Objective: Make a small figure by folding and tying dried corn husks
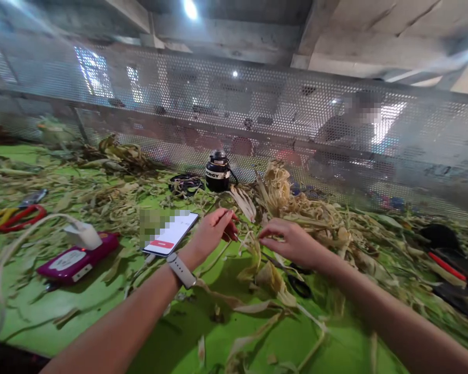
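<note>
A dried husk strip [253, 249] sits between the two hands near the middle of the green table [171, 332], hanging down from the fingertips to more husk on the surface. The left hand [214, 231] has its fingers drawn together in a pinch at the strip's left end; the picture is blurred there, so whether it truly grips the strip cannot be told. The right hand [292, 241] has its fingers curled and its thumb and forefinger closed toward the strip's right end, apparently holding it. A watch [181, 270] with a pale band circles the left wrist.

Just under the right hand lie black scissors [296, 283], partly covered by husk. Beyond the hands, toward the far edge, a husk pile [296, 202] rises, and loose husk is strewn across most of the table. Just left of the left hand lies a phone [171, 234], screen up. Farther left is a magenta power bank [76, 259] with a white plug [83, 235] on it and a white cable [8, 259] looping toward the near left corner. Red-handled scissors [21, 217] lie by the left edge. A black jar [217, 171] stands at the far edge against a perforated metal screen [257, 104]. Dark tools with a red part [448, 265] lie near the right edge.
</note>
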`<state>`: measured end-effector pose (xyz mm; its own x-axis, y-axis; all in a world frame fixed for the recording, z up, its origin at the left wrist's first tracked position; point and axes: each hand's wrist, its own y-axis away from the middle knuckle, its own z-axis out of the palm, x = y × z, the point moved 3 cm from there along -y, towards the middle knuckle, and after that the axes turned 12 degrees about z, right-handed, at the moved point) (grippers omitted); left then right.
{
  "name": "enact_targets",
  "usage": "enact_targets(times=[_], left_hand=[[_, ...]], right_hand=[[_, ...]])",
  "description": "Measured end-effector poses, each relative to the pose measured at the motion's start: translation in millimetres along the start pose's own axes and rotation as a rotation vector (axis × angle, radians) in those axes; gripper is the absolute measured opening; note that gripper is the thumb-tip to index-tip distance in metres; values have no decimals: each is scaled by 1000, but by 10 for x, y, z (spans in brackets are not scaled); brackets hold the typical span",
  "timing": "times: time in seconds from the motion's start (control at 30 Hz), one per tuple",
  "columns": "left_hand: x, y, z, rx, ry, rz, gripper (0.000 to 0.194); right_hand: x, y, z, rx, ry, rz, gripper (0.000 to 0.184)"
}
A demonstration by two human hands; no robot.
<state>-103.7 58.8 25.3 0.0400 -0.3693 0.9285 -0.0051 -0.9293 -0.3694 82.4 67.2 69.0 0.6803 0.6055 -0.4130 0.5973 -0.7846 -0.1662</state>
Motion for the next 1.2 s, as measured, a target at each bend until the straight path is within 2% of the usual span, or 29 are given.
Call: enact_targets(times=[0.07,0.13,0.27,0.37,0.47,0.53,0.6,0.67,0.83,0.9,1.07,1.2], left_hand=[[-34,3,22,-42,-8,-1,24],[-77,4,37,-87,-14,-12,25],[-152,-11,20,-124,-10,-13,28],[-161,-20,7,-190,-52,17,30],[-79,-12,34,-320,-173,140,28],[0,8,63,-377,-219,199,26],[72,33,85,-393,-208,196,26],[123,65,99,-391,-163,150,26],[115,163,157,-411,162,-75,20],[85,194,199,-439,256,-125,20],[37,252,276,-529,268,-200,27],[52,319,319,-579,381,-293,28]], right_hand=[[-51,-164,178,42,164,-102,15],[-30,-297,358,22,329,-142,19],[123,-425,554,-27,372,-184,12],[197,-408,502,-31,323,-225,14],[205,-324,309,17,187,-267,16],[217,-257,169,55,55,-235,17],[250,-196,79,75,-58,-150,17],[278,-139,46,102,-118,-97,18],[232,-15,93,166,-121,-214,23],[204,18,110,169,-120,-210,24],[156,63,140,131,-154,-185,26],[135,78,158,147,-214,-186,24]])
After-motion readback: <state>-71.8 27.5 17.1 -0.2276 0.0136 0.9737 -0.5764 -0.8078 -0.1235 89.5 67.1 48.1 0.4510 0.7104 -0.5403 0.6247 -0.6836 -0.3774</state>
